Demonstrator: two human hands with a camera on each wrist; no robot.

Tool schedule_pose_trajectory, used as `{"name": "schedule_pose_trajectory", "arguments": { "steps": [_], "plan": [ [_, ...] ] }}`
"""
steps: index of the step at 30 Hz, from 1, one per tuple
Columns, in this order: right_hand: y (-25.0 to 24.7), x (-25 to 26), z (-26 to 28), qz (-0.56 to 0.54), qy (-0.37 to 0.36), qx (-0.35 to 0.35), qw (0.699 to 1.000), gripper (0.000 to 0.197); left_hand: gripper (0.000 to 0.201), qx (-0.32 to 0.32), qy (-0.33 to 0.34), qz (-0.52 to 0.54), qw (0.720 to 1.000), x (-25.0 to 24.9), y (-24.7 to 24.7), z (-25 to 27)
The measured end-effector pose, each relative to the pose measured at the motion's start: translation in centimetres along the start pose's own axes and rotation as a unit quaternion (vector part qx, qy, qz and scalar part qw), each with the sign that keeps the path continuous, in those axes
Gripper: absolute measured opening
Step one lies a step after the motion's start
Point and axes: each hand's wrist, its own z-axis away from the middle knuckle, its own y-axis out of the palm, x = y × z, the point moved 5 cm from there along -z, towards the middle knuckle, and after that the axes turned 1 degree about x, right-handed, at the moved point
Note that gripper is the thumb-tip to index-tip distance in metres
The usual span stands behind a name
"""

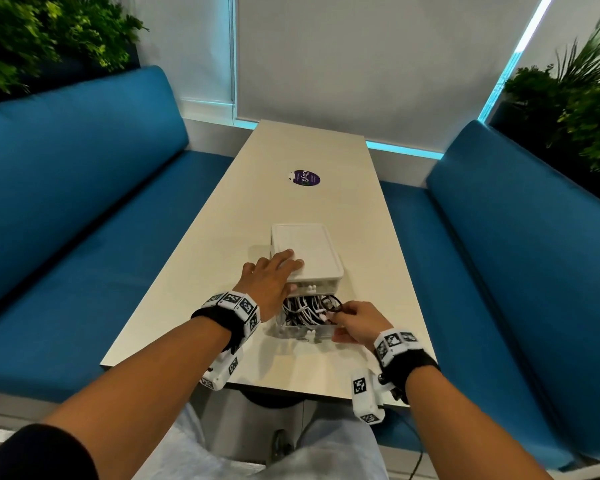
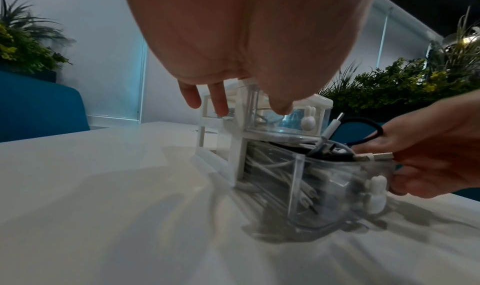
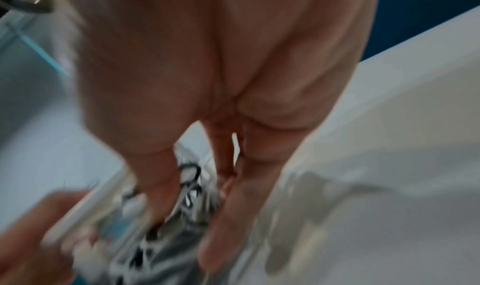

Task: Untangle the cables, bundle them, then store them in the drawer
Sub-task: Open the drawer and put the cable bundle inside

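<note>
A small white drawer unit [image 1: 305,244] [image 2: 233,145] stands on the table. Its clear lower drawer [image 1: 305,331] [image 2: 337,186] is pulled out towards me and is full of white and black cables [image 1: 303,311] [image 2: 272,162]. My left hand [image 1: 274,278] [image 2: 259,43] rests on the unit's lid with straight fingers, thumb down over the front. My right hand [image 1: 355,322] [image 2: 436,156] [image 3: 207,84] grips the drawer's front wall, thumb over the rim on a cable plug [image 2: 374,156]. A black loop [image 1: 331,301] [image 2: 369,123] sticks up beside that thumb. The right wrist view is blurred.
The narrow beige table [image 1: 326,372] carries a round purple sticker [image 1: 303,177] farther back. Blue benches [image 1: 84,202] [image 1: 499,237] run along both sides. Plants [image 1: 49,36] stand behind the benches, and a white wall closes the far end.
</note>
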Motion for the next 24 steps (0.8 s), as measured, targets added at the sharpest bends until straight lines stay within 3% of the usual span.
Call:
{"name": "schedule_pose_trajectory", "arguments": {
  "steps": [2, 4, 6, 8, 9, 11, 12, 13, 21, 24],
  "plan": [
    [-0.2, 0.6, 0.9, -0.095, 0.014, 0.077, 0.992, 0.032, 0.049, 0.002, -0.002, 0.007, 1.0, 0.0, 0.0, 0.0],
    [-0.8, 1.2, 1.4, -0.103, 0.014, 0.095, 0.99, 0.037, 0.05, 0.004, -0.004, 0.008, 1.0, 0.0, 0.1, 0.0],
    [-1.1, 1.7, 1.5, -0.028, -0.003, 0.057, 0.998, 0.04, 0.05, 0.004, -0.005, 0.006, 1.0, 0.0, 0.1, 0.0],
    [-0.7, 2.4, 1.5, 0.082, -0.046, -0.024, 0.995, 0.041, 0.05, 0.006, -0.005, 0.006, 1.0, -0.1, 0.2, 0.0],
    [-0.3, 2.9, 1.5, 0.181, -0.086, -0.071, 0.977, 0.041, 0.05, 0.007, -0.006, 0.006, 1.0, -0.2, 0.3, 0.0],
    [0.8, 3.7, 1.7, 0.424, -0.16, -0.154, 0.878, 0.043, 0.05, 0.004, -0.008, 0.008, 1.0, -0.3, 0.5, 0.1],
    [1.4, 4.0, 2.0, 0.497, -0.183, -0.177, 0.83, 0.043, 0.05, 0.003, -0.009, 0.011, 1.0, -0.4, 0.5, 0.2],
    [1.9, 4.2, 2.3, 0.529, -0.194, -0.186, 0.805, 0.044, 0.05, 0.001, -0.009, 0.013, 1.0, -0.4, 0.5, 0.2],
    [3.6, 4.4, 2.6, 0.593, -0.212, -0.228, 0.743, 0.031, 0.049, 0.004, -0.007, 0.008, 1.0, -0.4, 0.1, 0.1],
    [4.6, 4.1, 2.3, 0.625, -0.214, -0.212, 0.72, 0.023, 0.049, 0.006, -0.006, 0.014, 1.0, -0.7, 0.0, 0.2]
  ]
}}
